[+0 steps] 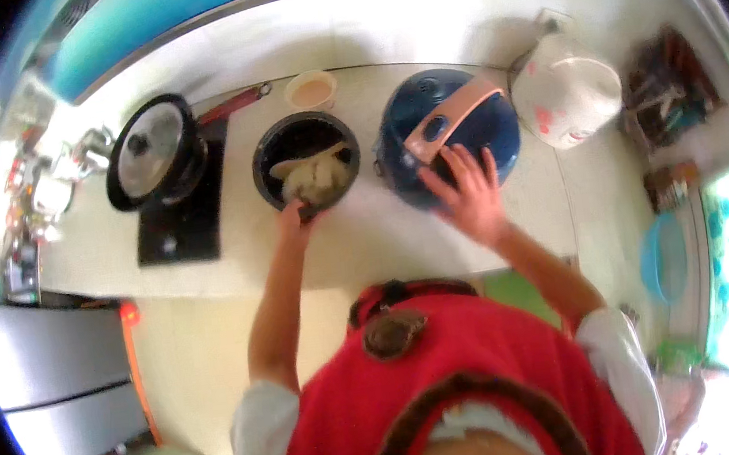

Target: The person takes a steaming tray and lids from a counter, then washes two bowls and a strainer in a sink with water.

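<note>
My left hand (302,218) grips the near edge of a dark round pot (260,172) on the countertop. Inside the pot lies a pale mass of food (318,182), probably cooked rice, with a light-coloured flat paddle (291,166) resting across it. To the right stands a dark blue electric cooker (499,123), its lid down, with a pinkish carrying handle (472,113). My right hand (471,199), fingers spread, is at the front of the cooker near the handle's lower end. Whether its fingertips press on the cooker is hard to tell.
Left of the dark pot, a lidded black pan (153,150) with a red handle (235,104) sits over a black cooktop (181,230). A small pale bowl (311,90) stands behind the pot. A white appliance (567,93) is right of the cooker. The countertop (366,247) ends before my apron.
</note>
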`<state>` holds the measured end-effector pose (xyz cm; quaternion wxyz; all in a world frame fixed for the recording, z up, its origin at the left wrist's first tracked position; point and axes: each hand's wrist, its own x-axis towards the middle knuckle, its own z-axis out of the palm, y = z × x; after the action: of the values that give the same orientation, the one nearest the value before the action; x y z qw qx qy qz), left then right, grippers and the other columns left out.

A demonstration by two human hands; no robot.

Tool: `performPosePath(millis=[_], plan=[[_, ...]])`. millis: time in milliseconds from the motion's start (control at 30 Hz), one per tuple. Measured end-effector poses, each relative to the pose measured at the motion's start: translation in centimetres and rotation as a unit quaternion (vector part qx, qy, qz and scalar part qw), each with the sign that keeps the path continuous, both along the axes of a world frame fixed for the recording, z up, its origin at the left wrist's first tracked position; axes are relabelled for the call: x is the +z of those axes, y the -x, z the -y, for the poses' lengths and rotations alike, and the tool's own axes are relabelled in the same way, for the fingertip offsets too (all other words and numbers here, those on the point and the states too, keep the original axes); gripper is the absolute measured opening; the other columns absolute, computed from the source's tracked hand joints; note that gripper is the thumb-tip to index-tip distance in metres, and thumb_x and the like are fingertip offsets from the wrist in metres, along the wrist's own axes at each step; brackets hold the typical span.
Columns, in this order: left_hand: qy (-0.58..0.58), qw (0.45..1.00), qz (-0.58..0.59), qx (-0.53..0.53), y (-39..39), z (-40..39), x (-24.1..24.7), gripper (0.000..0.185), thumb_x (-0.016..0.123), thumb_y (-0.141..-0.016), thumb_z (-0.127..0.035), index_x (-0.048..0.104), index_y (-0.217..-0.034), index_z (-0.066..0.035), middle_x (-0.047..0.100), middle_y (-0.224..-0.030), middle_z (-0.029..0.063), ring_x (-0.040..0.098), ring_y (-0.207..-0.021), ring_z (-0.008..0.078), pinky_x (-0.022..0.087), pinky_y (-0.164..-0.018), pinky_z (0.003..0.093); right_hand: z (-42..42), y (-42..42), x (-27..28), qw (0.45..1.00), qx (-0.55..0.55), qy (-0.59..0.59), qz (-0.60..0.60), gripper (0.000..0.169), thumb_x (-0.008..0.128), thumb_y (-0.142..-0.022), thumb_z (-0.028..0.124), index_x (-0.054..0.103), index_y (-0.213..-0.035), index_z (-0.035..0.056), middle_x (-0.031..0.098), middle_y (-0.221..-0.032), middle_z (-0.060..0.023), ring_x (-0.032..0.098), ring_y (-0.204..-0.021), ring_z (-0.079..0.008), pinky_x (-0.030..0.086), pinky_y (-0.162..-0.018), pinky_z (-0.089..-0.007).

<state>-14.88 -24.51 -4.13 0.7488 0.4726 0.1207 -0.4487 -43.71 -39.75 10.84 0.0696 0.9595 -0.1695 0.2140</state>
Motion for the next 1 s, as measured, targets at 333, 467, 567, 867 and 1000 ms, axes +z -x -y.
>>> performPosePath(millis=[333, 467, 567, 867, 1000], plan=[[0.011, 0.999, 0.032, -0.022, 1.0, 2.8, -0.5, 0.037, 0.044, -0.079, -0.006, 0.038, -0.111, 0.012, 0.05, -0.101, 0.0237, 0.056, -0.085, 0.0356, 0.055, -0.067, 0.0357, 6.5, -2.0, -0.6, 0.991, -0.128, 0.035, -0.009, 0.089, 0.076, -0.055, 0.031, 0.03, -0.129, 0.0403, 0.027, -0.133, -0.0105, 0.026, -0.123, -0.0343, 0.026, -0.091, -0.0627], [0.038, 0.999, 0.008, -0.029, 0.7, 3.8, -2.8, 0.035, 0.045, -0.077, -0.004, 0.041, -0.108, 0.013, 0.053, -0.096, 0.0229, 0.058, -0.082, 0.0344, 0.055, -0.067, 0.0352, 10.7, -2.6, -0.9, 0.985, -0.167, 0.034, -0.02, 0.087, 0.075, -0.059, 0.031, 0.027, -0.13, 0.0404, 0.023, -0.136, -0.0111, 0.022, -0.126, -0.0351, 0.023, -0.092, -0.0639], [-0.012, 0.92, 0.36, -0.153, -1.9, 1.5, -9.0, 0.036, 0.046, -0.077, -0.004, 0.041, -0.108, 0.014, 0.053, -0.097, 0.0241, 0.058, -0.083, 0.0345, 0.055, -0.069, 0.0345, 11.5, -5.3, -0.5, 0.986, -0.164, 0.039, -0.017, 0.085, 0.073, -0.062, 0.03, 0.025, -0.131, 0.0411, 0.022, -0.137, -0.0077, 0.024, -0.125, -0.0326, 0.025, -0.092, -0.0613], [0.08, 0.994, 0.003, -0.074, 5.5, 8.4, 1.1, 0.037, 0.044, -0.077, -0.003, 0.038, -0.107, 0.018, 0.051, -0.098, 0.028, 0.054, -0.093, 0.0377, 0.052, -0.079, 0.0356, 15.6, -7.3, -2.2, 0.977, -0.206, 0.045, -0.016, 0.083, 0.068, -0.07, 0.025, 0.017, -0.134, 0.039, 0.021, -0.137, -0.011, 0.02, -0.126, -0.0355, 0.023, -0.091, -0.0652], [0.101, 0.967, 0.156, -0.172, 5.0, 9.7, -0.6, 0.033, 0.043, -0.079, -0.003, 0.041, -0.105, 0.016, 0.049, -0.103, 0.0268, 0.053, -0.097, 0.0365, 0.052, -0.078, 0.0369, 14.4, -6.8, -1.9, 0.989, -0.13, 0.018, 0.071, 0.058, 0.056, -0.077, 0.01, 0.035, -0.129, 0.0249, 0.028, -0.134, -0.0129, 0.027, -0.125, -0.0334, 0.025, -0.095, -0.0566]])
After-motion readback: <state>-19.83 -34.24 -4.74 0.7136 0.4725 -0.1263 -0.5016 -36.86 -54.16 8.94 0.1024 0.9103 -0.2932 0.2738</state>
